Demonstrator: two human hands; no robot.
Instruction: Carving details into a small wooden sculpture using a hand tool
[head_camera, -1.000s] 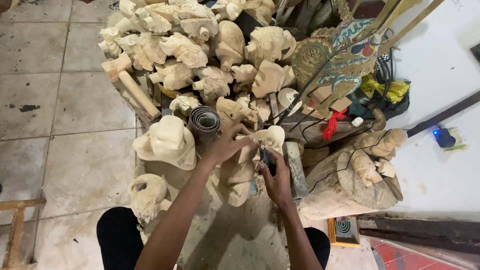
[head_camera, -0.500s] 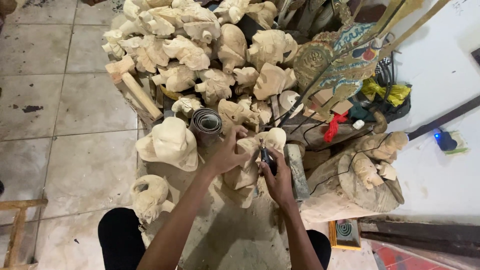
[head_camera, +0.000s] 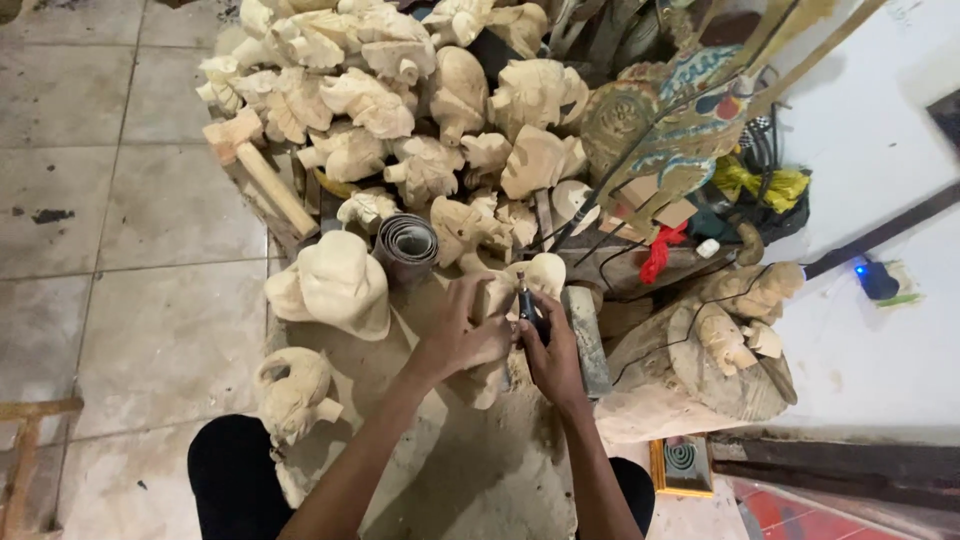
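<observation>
My left hand (head_camera: 468, 335) grips a pale wooden carving (head_camera: 508, 290) and steadies it on the dusty work surface. My right hand (head_camera: 550, 355) is closed around a small dark hand-held tool (head_camera: 530, 308) whose tip presses against the carving. A thin dark cable (head_camera: 690, 320) runs off to the right over a carved log; whether it joins the tool I cannot tell. Both forearms reach up from the bottom of the view, with my dark-clad knees on either side.
A big heap of unpainted wooden carvings (head_camera: 400, 90) fills the top. A wooden mallet (head_camera: 262, 170), a roll of sandpaper (head_camera: 407, 245), a hat-shaped carving (head_camera: 335, 285), a painted flat puppet (head_camera: 680, 130) and a carved log (head_camera: 700, 365) surround me. Tiled floor (head_camera: 130, 300) lies left.
My hands and the carving stay together at the same spot; the fingers of my left hand shifted slightly on the wood. The view moved a little.
</observation>
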